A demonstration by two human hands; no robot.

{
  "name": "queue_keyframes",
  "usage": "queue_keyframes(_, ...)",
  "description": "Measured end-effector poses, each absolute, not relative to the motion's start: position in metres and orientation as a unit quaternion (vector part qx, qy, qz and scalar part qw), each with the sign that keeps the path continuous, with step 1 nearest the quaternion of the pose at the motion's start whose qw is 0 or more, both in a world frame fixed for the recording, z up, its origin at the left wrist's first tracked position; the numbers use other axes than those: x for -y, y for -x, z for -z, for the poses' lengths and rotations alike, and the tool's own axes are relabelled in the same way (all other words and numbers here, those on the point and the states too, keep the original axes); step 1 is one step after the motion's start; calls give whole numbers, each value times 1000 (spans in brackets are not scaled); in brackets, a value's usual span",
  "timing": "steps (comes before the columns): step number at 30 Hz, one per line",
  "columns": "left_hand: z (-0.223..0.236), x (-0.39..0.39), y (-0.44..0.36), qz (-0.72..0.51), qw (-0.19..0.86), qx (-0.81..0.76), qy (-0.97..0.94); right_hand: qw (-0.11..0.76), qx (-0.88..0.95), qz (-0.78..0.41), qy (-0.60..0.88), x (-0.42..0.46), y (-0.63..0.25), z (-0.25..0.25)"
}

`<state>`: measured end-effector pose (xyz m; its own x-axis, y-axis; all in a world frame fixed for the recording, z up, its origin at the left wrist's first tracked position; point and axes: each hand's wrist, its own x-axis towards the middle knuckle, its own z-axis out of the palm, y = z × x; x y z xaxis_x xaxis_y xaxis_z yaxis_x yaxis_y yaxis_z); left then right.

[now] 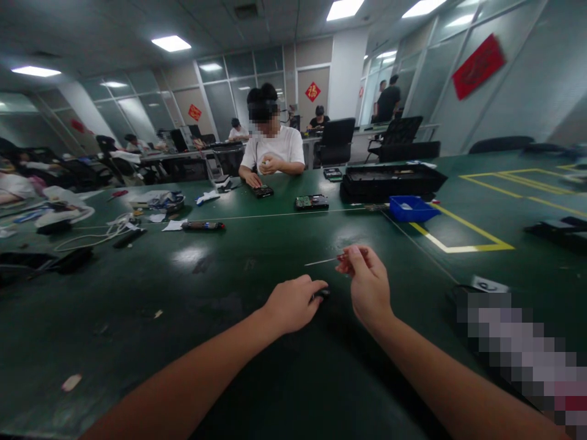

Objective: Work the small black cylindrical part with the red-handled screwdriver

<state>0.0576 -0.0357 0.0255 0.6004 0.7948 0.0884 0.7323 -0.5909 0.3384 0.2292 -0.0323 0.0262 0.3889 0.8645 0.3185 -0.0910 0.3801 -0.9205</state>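
My left hand (293, 302) is low over the green table, its fingers closed round a small dark object (323, 293) that I cannot identify, since the fingers cover most of it. My right hand (370, 287) is raised a little to the right and pinches a thin screwdriver (321, 262) by its reddish handle. The slim metal shaft points left, above and slightly beyond my left fingertips, without touching the dark object.
Across the green table (247, 366), a person in a white shirt (279, 150) handles a hard drive (261, 191). Another drive (312, 202), a black tray (394, 182) and a blue bin (410, 209) stand ahead. Left are an electric screwdriver (202, 226) and a cable (110, 231).
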Motion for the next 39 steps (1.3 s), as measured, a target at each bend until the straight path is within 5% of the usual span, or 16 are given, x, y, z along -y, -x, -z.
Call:
queue_keyframes(7,-26,21,-71,-105,107,-436,-888,703,431,-339,452,32,-230,-29)
queue_keyframes(15,-34,-14,4,-310,492,-496,-645,682,448,-345,464,35,-232,-30)
queue_keyframes(20,-44,-31,80,-499,603,-495,-378,681,448,-349,463,33,-231,-27)
queue_keyframes(39,-56,7,325,-729,350,-576,-119,653,451,-372,480,25,-229,-15)
